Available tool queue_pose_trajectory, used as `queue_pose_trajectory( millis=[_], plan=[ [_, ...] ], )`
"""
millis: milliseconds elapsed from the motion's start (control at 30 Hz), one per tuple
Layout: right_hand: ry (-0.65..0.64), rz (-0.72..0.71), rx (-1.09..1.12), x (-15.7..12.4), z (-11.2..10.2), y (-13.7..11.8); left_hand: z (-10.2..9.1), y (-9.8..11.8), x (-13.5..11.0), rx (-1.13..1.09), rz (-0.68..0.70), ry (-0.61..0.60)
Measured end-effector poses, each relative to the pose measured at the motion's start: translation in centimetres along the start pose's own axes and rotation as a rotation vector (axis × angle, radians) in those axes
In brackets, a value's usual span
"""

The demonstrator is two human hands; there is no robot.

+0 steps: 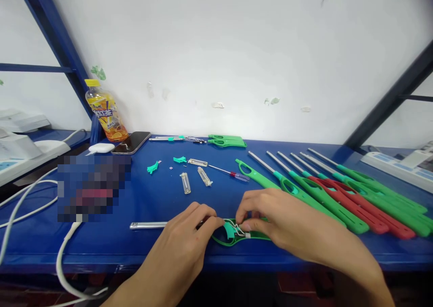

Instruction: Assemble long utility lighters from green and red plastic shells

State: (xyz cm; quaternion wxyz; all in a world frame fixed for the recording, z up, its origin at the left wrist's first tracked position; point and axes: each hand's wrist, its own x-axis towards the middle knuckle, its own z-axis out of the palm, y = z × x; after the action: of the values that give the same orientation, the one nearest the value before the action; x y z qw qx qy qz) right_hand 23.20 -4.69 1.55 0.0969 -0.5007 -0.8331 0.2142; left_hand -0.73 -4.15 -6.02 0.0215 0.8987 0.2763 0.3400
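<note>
An opened long-reach lighter lies at the front of the table, its green handle shell (221, 241) facing up and its metal tube (149, 225) pointing left. My left hand (184, 234) is closed around the place where tube and handle meet, thumb and fingertips by the teal trigger (229, 230). Inside the shell run thin white wires (239, 228). My right hand (270, 214) pinches at these wires; its fingertips partly cover them and the rear of the handle. Beyond lie clear fuel tanks (186, 183), a screwdriver (241, 176) and loose teal triggers (153, 167).
Several assembled lighters, green (314, 194) and red (355, 203), lie slanted at the right. Along the wall are metal tubes (162, 139) and green shells (227, 141). A drink bottle (106, 113), a phone (133, 142) and a white cable (62, 253) occupy the left.
</note>
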Motion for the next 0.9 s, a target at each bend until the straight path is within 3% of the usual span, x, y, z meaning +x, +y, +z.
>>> queue_pose_trajectory(
  millis=[300,500,733,900],
  plan=[
    [0.046,0.045,-0.098,0.4,0.2,-0.5,-0.1,0.1,0.0,0.004,-0.016,-0.021],
    [0.003,-0.13,-0.179,0.4,-0.1,-0.3,-0.1,0.0,0.1,0.015,0.0,-0.006],
    [0.043,-0.229,-0.083,-0.1,0.6,0.7,0.0,0.0,0.1,0.029,-0.009,-0.019],
    [0.116,-0.179,-0.05,-0.5,1.4,1.0,0.0,0.2,0.0,0.018,-0.017,-0.021]
  ],
)
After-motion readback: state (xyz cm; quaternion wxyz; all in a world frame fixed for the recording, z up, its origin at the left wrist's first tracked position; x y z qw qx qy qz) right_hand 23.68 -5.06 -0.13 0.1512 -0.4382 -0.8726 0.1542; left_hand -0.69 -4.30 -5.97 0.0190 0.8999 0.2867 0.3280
